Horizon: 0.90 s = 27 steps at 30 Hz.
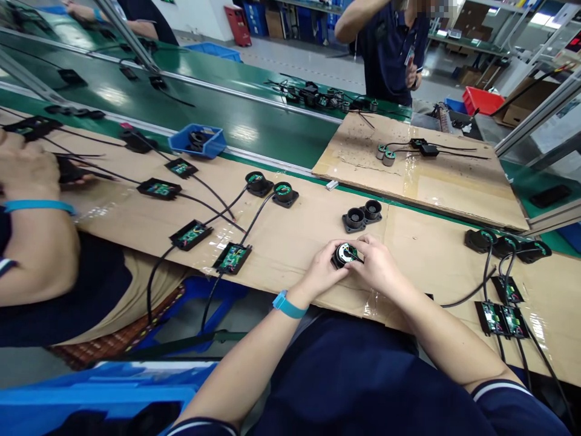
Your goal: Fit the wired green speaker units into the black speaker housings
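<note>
Between my two hands, low over the cardboard, sits a round black housing (338, 260) with a white disc (345, 253) and small coloured wires in its mouth. My left hand (323, 269) wraps round its near left side. On the right, my right hand (374, 260) has its fingers closed at the rim and on a black cable that comes from the disc. Just beyond my hands stand two black round housings (354, 219) with square flanges. To the left lie two housings with green boards (283, 192), cabled to open black boxes with circuit boards (232, 257).
More cabled housings (506, 245) and circuit boxes (503, 319) lie to the right. A blue bin (197, 142) with black rings stands back left. Beside me a co-worker's hand (27, 166) works over parts; another person (390, 54) stands across the green conveyor (254, 133).
</note>
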Available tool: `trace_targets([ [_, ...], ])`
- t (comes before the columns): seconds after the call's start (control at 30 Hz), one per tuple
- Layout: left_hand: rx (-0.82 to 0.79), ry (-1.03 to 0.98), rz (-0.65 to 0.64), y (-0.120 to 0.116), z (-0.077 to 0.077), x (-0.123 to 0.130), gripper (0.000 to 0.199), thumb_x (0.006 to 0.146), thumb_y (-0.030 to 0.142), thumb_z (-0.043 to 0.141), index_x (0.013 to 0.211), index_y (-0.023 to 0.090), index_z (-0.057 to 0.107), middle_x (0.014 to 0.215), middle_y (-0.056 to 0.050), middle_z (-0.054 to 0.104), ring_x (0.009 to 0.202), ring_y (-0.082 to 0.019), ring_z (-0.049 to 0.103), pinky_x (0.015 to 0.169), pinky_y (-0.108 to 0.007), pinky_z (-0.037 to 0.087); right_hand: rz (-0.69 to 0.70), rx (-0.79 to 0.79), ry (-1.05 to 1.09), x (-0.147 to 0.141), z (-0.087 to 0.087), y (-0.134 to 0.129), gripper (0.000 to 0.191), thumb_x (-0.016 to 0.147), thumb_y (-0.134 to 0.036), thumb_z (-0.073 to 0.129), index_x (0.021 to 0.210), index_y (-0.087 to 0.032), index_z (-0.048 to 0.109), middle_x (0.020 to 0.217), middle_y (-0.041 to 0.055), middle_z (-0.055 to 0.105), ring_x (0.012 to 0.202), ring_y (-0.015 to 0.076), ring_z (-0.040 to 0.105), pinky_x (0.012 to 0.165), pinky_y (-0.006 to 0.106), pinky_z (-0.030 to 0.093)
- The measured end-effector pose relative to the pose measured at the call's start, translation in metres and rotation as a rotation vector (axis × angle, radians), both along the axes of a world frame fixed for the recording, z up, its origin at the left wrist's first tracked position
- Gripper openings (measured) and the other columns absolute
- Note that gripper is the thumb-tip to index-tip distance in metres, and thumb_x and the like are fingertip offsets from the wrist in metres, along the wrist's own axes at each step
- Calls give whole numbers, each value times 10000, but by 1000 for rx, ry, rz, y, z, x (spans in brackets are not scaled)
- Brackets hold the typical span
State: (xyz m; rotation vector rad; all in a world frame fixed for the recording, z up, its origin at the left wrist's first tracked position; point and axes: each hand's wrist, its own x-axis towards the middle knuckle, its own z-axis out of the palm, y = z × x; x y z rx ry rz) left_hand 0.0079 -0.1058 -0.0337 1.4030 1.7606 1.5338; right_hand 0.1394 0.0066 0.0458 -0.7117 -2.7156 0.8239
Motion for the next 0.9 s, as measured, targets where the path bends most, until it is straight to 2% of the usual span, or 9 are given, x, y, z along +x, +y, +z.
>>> trace_targets([
  [0.17,-5,-1,-22,0,4,-2,513,775,164,719,1258,208,553,1221,-72,653,1141,-236,627,1023,-380,512,61,-4,-8,3,3,-2,499,822,-93,700,1301,-224,648,1129,79,620,1034,234,616,943,377,509],
  [0.23,4,-5,-43,0,5,-3,517,779,197,738,1261,205,552,1224,-77,654,1143,-241,627,1017,-376,514,66,-36,15,4,3,-2,515,815,-126,734,1312,-216,638,1172,85,625,1040,236,624,952,380,515],
  [0.33,3,5,-41,0,3,-4,545,744,147,733,1254,203,550,1222,-69,654,1134,-233,628,1015,-363,510,48,-54,73,4,0,-3,482,838,-197,746,1306,-190,631,1220,105,627,1077,252,624,983,400,513],
  [0.43,-14,10,-29,0,2,-4,559,727,109,706,1254,206,549,1221,-57,655,1127,-221,630,1012,-352,508,67,-65,111,3,-4,-4,430,848,-166,719,1271,-193,648,1214,99,633,1094,247,626,989,392,513],
  [0.6,-7,27,-10,-1,5,-2,525,730,114,701,1230,200,566,1196,-55,669,1105,-214,641,995,-344,512,-13,-42,123,2,-8,-7,363,846,-208,736,1201,-170,672,1174,110,642,1063,256,637,962,404,531],
  [0.73,-13,47,-19,-1,5,-4,532,723,127,711,1230,195,565,1190,-61,669,1093,-219,646,977,-345,523,86,-36,132,2,-6,-5,408,855,-180,717,1258,-179,650,1246,111,627,1108,251,629,985,396,528],
  [0.9,-36,42,-15,-1,4,-6,537,710,130,726,1221,187,570,1169,-59,673,1056,-211,653,954,-340,530,94,-17,67,2,-2,-2,416,860,-151,677,1275,-148,644,1234,125,625,1140,280,616,1008,430,518],
])
